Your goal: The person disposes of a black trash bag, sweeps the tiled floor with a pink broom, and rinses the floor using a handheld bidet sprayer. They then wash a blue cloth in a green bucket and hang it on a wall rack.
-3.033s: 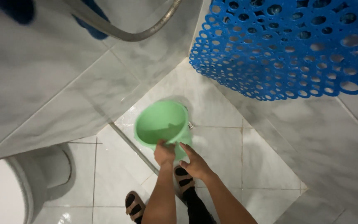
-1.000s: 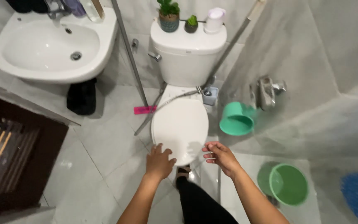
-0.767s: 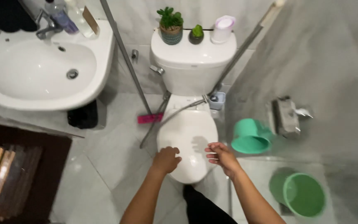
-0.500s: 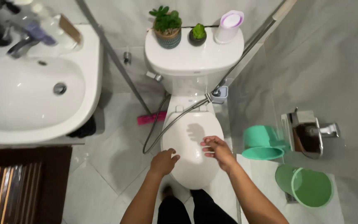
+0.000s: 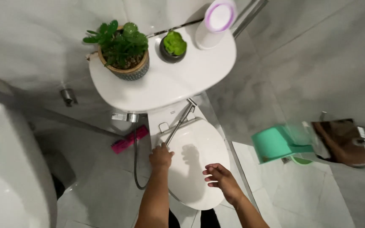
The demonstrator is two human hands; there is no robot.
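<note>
Here the left hand [image 5: 160,156] is curled loosely at the near-left edge of the closed toilet lid [image 5: 197,158], by the lower end of the metal bidet sprayer [image 5: 178,123], whose long axis slants up and right toward the tank [image 5: 165,84]. The lid looks stiff, light and slick, best taken at its front rim. The right hand [image 5: 220,177] hovers spread above it, holding nothing.
</note>
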